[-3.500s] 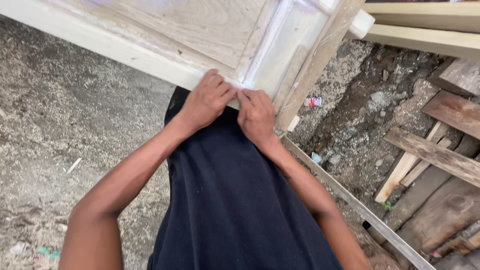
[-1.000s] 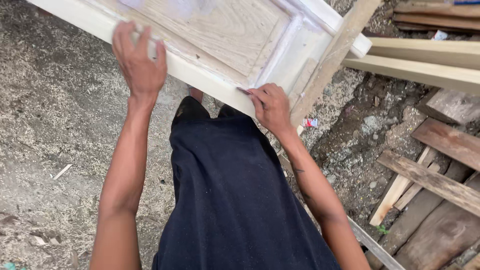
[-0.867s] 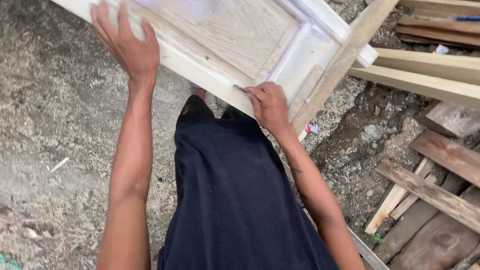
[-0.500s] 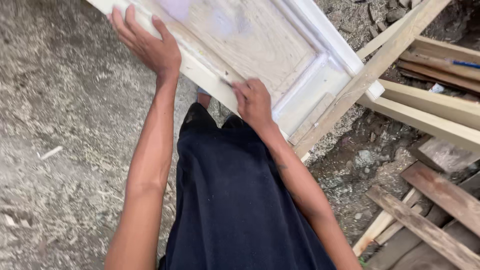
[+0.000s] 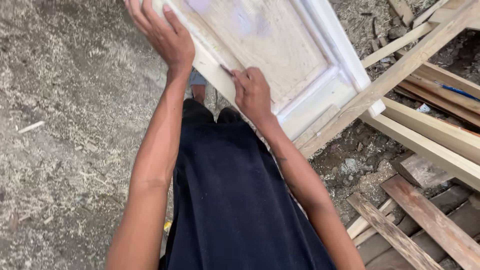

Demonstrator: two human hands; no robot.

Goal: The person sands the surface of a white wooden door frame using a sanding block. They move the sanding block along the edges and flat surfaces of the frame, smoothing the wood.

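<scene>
Subject: a pale, unfinished wooden door panel with a raised moulded frame and white filler along its edges (image 5: 270, 55). It lies tilted across the top of the view, in front of the person's body, its lower right corner resting on a long bare timber batten (image 5: 395, 75) that runs diagonally up to the right.

Left hand (image 5: 162, 32): laid over the panel's near long edge at the upper left, fingers extended and slightly spread, palm against the wood. Whether the fingertips curl under the edge cannot be told.

Right hand (image 5: 255, 95): on the same near edge, further right, fingers bent and closed together, pressing a small thin object onto the moulding; it is mostly hidden by the fingers.

Surroundings: the person wears a dark navy garment (image 5: 235, 195). Grey ground strewn with sawdust and shavings (image 5: 65, 125) lies to the left. Rough weathered planks (image 5: 420, 215) and pale squared timbers (image 5: 435, 135) are stacked at the right over rubble.
</scene>
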